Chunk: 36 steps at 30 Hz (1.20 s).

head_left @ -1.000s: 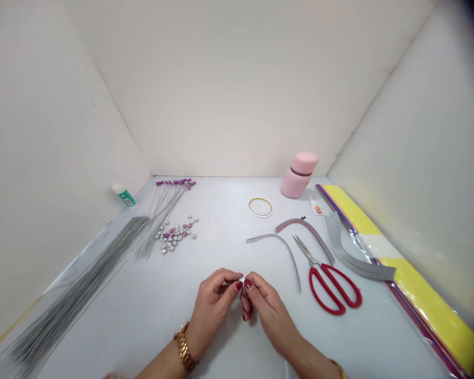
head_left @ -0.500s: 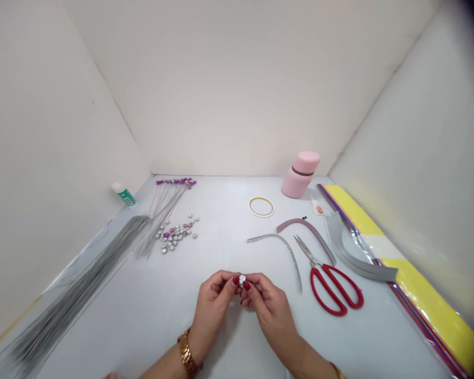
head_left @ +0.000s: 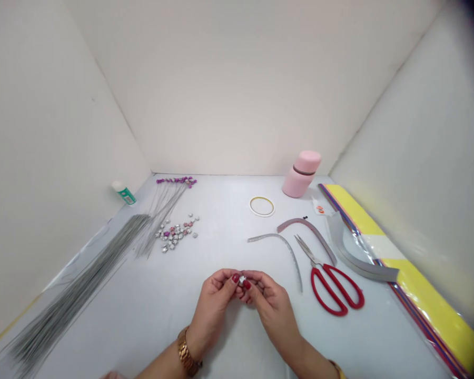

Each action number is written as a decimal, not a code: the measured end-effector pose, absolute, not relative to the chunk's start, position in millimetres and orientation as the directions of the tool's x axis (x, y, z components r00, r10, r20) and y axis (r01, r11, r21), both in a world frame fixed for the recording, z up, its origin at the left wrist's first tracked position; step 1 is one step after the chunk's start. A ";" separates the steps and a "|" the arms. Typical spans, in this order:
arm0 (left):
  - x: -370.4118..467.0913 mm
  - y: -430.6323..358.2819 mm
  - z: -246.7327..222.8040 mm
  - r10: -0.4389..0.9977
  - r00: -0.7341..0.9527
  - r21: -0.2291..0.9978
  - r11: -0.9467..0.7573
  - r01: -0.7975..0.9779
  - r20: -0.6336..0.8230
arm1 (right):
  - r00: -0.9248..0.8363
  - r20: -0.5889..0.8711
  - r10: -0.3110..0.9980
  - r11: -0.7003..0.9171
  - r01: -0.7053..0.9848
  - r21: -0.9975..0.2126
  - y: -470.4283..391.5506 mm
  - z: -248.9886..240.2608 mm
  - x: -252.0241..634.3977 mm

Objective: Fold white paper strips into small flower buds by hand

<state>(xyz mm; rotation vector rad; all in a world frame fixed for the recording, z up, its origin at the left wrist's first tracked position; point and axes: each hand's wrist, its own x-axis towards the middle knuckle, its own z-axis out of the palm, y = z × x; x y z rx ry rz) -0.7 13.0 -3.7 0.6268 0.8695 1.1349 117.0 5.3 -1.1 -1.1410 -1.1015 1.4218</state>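
A small silver paper star (head_left: 242, 279) is pinched between the thumbs and fingers of both hands, low in the middle of the view. My left hand (head_left: 216, 296) closes on its left side and my right hand (head_left: 272, 299) on its right; the fingers behind it are partly hidden. Farther left lies a scatter of similar silver, pink and purple stars (head_left: 176, 233). To the right of my right hand rest a curved silver paper strip (head_left: 281, 240), a pinkish strip (head_left: 314, 230) and red-handled scissors (head_left: 327, 281) with narrowly parted blades.
Thin grey wires (head_left: 82, 287) lie in a bundle at left, near purple-tipped stems (head_left: 176, 181). A glue stick (head_left: 124, 193) is at the left wall. Tape roll (head_left: 262, 206), pink bottle (head_left: 301, 174), small glue bottle (head_left: 319, 207), grey strips (head_left: 363, 267) and packaged coloured paper (head_left: 422, 300) occupy the right.
The fingers have shifted slightly around the silver star, which now shows a more pointed outline. Both hands stay in nearly the same place.
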 end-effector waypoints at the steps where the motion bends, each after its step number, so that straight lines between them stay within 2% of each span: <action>1: -1.1 13.0 -4.2 0.949 0.168 0.808 0.314 -0.498 -0.266 | -0.085 -0.120 0.989 -0.132 -0.152 -0.980 5.6 -1.0 116.8; 6: -3.5 12.5 -7.2 0.949 0.132 0.844 0.315 -0.435 -0.286 | -0.071 -0.147 0.987 -0.155 -0.135 -0.979 7.5 -0.5 118.1; 10: -4.3 11.0 -5.7 0.955 0.103 0.881 0.295 -0.370 -0.277 | -0.059 -0.091 0.994 -0.094 -0.060 -0.994 6.3 -0.5 119.6; 19: 1.6 3.3 -0.5 0.992 0.069 0.970 0.115 -0.215 -0.102 | -0.045 0.129 0.991 0.136 0.202 -0.970 -1.0 -6.9 119.8; 24: 4.4 0.5 -7.5 0.999 0.016 0.999 -0.034 -0.013 0.034 | -0.052 0.223 0.973 0.227 0.348 -0.910 -0.3 -9.1 118.5; 29: 5.2 2.6 -5.8 0.999 -0.007 0.994 -0.041 0.103 0.042 | -0.040 0.218 0.975 0.218 0.353 -0.910 1.7 -11.3 118.9; 31: 3.3 3.7 -4.7 0.998 0.003 0.974 -0.067 0.214 0.068 | -0.050 0.243 0.969 0.244 0.352 -0.904 2.0 -12.9 120.0; 34: -1.3 5.4 -4.7 0.979 0.142 0.877 -0.197 0.439 0.149 | -0.047 0.269 0.962 0.268 0.348 -0.898 2.1 -15.2 121.7; 36: -3.9 6.5 -5.6 0.961 0.209 0.818 -0.264 0.511 0.180 | -0.034 0.254 0.967 0.252 0.310 -0.917 2.3 -16.2 122.3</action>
